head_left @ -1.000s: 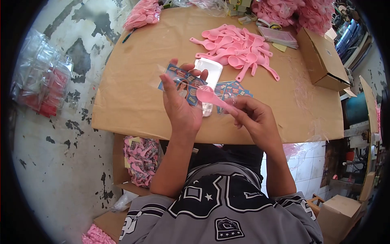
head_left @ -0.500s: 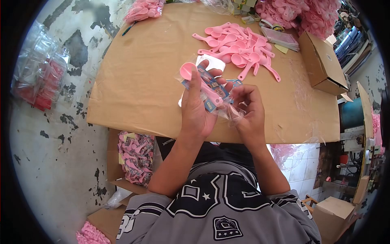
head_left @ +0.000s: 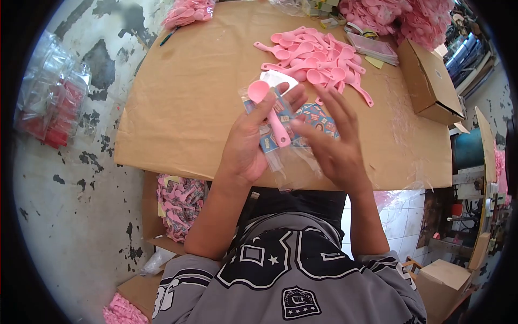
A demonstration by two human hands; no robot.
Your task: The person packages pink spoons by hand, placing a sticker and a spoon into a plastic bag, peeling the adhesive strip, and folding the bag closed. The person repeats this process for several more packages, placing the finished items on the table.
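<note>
My left hand (head_left: 249, 144) is closed around a pink scoop-like spoon (head_left: 279, 129), its thumb across the handle near the bowl. Under the spoon is a clear plastic bag (head_left: 276, 165) with a blue printed card; whether the spoon lies inside the bag is hard to tell. My right hand (head_left: 341, 148) is just to the right, fingers spread and slightly blurred, holding nothing visible. Beneath the hands, more blue printed cards (head_left: 325, 123) show on the table. A white object (head_left: 279, 81) sits just beyond my left fingers, partly covered.
A loose pile of pink spoons (head_left: 310, 60) lies on the cardboard-covered table (head_left: 178, 108). Bagged spoons (head_left: 189, 12) and a pen (head_left: 169, 36) are at the far left. A cardboard box (head_left: 429, 81) stands at the right edge. Below left, another box holds packed spoons (head_left: 178, 208).
My right hand has let go of the bag's lower end and opened, lifting away. The spoon and bag in my left hand have turned more upright, and the bag end hangs loose.
</note>
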